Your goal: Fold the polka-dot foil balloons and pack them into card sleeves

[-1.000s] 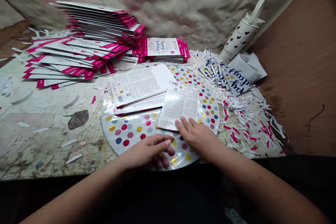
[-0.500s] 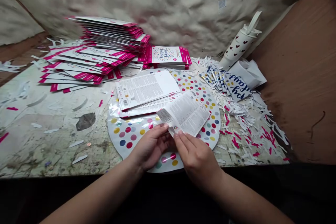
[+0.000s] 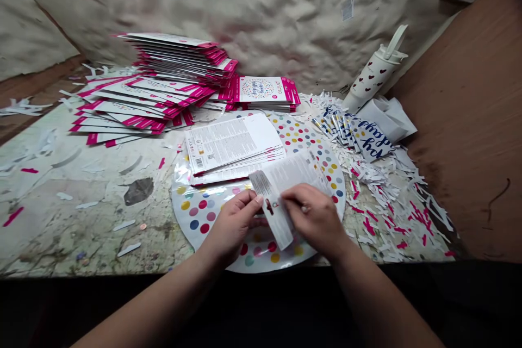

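Observation:
Both my hands hold a white printed packaging card [image 3: 281,190] above a round foil balloon with coloured dots [image 3: 196,212]. My left hand [image 3: 234,223] pinches the card's near left edge. My right hand [image 3: 316,215] grips it from the right with fingers curled over it. A narrow flap of the card is bent down toward me. A small stack of the same printed cards [image 3: 232,147] lies face down on the balloon just behind my hands.
A tall fanned pile of pink-edged packaged cards [image 3: 163,81] fills the back left. Folded balloons with blue lettering [image 3: 359,133] lie at the right among white and pink paper scraps [image 3: 391,196]. A white bottle with red hearts [image 3: 373,73] leans on the wall.
The card lay flat on the balloon under my right hand. Both hands have since lifted it and turned it, and a flap now folds down toward me.

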`<state>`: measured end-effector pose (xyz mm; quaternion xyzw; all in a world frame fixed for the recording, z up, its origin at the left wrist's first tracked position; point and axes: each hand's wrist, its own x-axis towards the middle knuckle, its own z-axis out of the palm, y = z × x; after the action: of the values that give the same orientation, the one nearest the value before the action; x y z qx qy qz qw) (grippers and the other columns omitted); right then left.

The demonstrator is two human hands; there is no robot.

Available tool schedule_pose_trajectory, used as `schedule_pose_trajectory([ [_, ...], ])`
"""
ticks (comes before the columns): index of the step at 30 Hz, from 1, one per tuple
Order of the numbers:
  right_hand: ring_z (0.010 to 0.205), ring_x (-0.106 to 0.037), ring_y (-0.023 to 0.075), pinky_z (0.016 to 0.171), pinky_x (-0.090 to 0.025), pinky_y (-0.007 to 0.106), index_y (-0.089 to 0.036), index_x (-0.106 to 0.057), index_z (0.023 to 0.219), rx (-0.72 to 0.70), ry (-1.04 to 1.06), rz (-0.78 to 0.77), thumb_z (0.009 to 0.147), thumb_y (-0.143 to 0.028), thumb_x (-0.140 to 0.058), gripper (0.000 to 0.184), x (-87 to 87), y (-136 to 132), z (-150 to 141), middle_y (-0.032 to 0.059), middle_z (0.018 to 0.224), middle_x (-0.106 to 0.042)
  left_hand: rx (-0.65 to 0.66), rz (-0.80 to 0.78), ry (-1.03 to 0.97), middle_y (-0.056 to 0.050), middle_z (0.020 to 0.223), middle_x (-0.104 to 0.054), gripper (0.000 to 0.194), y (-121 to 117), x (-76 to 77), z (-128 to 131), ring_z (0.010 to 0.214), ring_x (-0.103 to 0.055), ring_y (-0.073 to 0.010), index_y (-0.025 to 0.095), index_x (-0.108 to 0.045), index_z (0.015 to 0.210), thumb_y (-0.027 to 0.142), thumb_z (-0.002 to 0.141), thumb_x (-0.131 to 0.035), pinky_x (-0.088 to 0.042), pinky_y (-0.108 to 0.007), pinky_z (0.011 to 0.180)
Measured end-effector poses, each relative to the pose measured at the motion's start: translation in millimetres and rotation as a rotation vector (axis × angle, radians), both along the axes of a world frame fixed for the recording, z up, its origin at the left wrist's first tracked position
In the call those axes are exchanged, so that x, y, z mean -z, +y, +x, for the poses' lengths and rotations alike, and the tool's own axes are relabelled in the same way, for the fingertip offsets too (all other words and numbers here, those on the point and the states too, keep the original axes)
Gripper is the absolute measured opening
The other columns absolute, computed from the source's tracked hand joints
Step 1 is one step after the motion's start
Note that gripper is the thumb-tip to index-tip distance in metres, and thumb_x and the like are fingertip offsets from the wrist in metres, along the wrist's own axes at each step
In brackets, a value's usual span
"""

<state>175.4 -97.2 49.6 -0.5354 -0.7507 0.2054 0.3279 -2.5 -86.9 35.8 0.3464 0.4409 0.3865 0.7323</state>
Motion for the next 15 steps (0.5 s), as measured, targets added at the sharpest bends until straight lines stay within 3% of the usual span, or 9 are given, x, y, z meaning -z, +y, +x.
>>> schedule_pose_trajectory([
  [3,0.083,-0.059,0.0236,0.073,-0.048,0.039,-0.018,-0.064,0.087,0.291,-0.351,-0.096,0.080,-0.020,-0.053,0.013,-6.0,-3.0,37.6,0.0082,0.086,-0.062,0.002,0.083,0.132,0.000,0.079,-0.060,0.022,4.4,-7.0,-4.8,0.064,-0.058,-0.0130,0.018,-0.048,0.090,0.035,0.079,-0.056,-0.048,-0.027,0.062],
  [4,0.090,-0.057,0.0280,0.076,-0.047,0.044,-0.018,-0.064,0.096,0.360,-0.433,-0.088,0.077,-0.023,-0.057,0.020,-10.9,-4.2,47.1,0.0109,0.094,-0.061,0.035,0.152,0.220,0.001,0.078,-0.060,0.023,5.9,-12.0,-5.7,0.063,-0.058,-0.0134,0.019,-0.046,0.094,0.034,0.079,-0.056,-0.047,-0.026,0.060],
  [6,0.109,-0.049,0.0340,0.086,-0.043,0.050,-0.019,-0.053,0.121,0.388,-0.422,0.008,0.072,-0.031,-0.065,0.051,-25.4,-5.4,56.0,0.0143,0.117,-0.054,0.147,0.340,0.429,0.003,0.070,-0.059,0.022,8.1,-26.9,-5.1,0.060,-0.056,-0.0136,0.020,-0.044,0.096,0.031,0.080,-0.055,-0.043,-0.023,0.054],
  [8,0.117,-0.044,0.0313,0.093,-0.040,0.046,-0.022,-0.039,0.133,0.255,-0.216,0.092,0.069,-0.037,-0.070,0.073,-43.7,-3.8,51.8,0.0117,0.129,-0.047,0.279,0.568,0.602,0.005,0.061,-0.054,0.017,9.3,-46.4,-2.5,0.054,-0.052,-0.0118,0.021,-0.044,0.095,0.024,0.080,-0.053,-0.036,-0.020,0.049],
  [9,0.113,-0.049,0.0285,0.092,-0.043,0.041,-0.023,-0.041,0.132,0.146,-0.092,0.079,0.069,-0.037,-0.070,0.071,-52.8,-1.5,46.8,0.0095,0.126,-0.051,0.345,0.673,0.647,0.006,0.059,-0.053,0.018,9.7,-56.3,-1.2,0.052,-0.050,-0.0109,0.022,-0.045,0.095,0.020,0.079,-0.052,-0.034,-0.020,0.048],
  [12,0.080,-0.063,0.0191,0.069,-0.051,0.028,-0.024,-0.063,0.103,-0.069,0.297,-0.058,0.074,-0.032,-0.067,0.030,-72.6,11.0,31.0,0.0024,0.089,-0.067,0.387,0.798,0.565,0.005,0.064,-0.057,0.025,12.1,-77.9,-3.2,0.053,-0.052,-0.0098,0.023,-0.046,0.101,0.017,0.079,-0.053,-0.037,-0.019,0.048],
  [13,0.071,-0.062,0.0166,0.063,-0.050,0.026,-0.024,-0.067,0.092,-0.073,0.449,-0.068,0.077,-0.030,-0.064,0.017,-75.2,16.7,27.2,0.0006,0.079,-0.067,0.356,0.781,0.505,0.004,0.068,-0.060,0.027,13.6,-80.9,-6.6,0.055,-0.054,-0.0102,0.022,-0.046,0.105,0.019,0.079,-0.055,-0.039,-0.019,0.049],
  [15,0.067,-0.062,0.0152,0.060,-0.050,0.025,-0.024,-0.067,0.084,-0.004,0.760,-0.031,0.081,-0.029,-0.060,0.009,-73.6,29.4,22.1,-0.0006,0.074,-0.067,0.281,0.763,0.423,0.000,0.079,-0.066,0.028,18.3,-81.8,-17.7,0.063,-0.061,-0.0124,0.021,-0.050,0.109,0.023,0.082,-0.057,-0.047,-0.021,0.055],
])
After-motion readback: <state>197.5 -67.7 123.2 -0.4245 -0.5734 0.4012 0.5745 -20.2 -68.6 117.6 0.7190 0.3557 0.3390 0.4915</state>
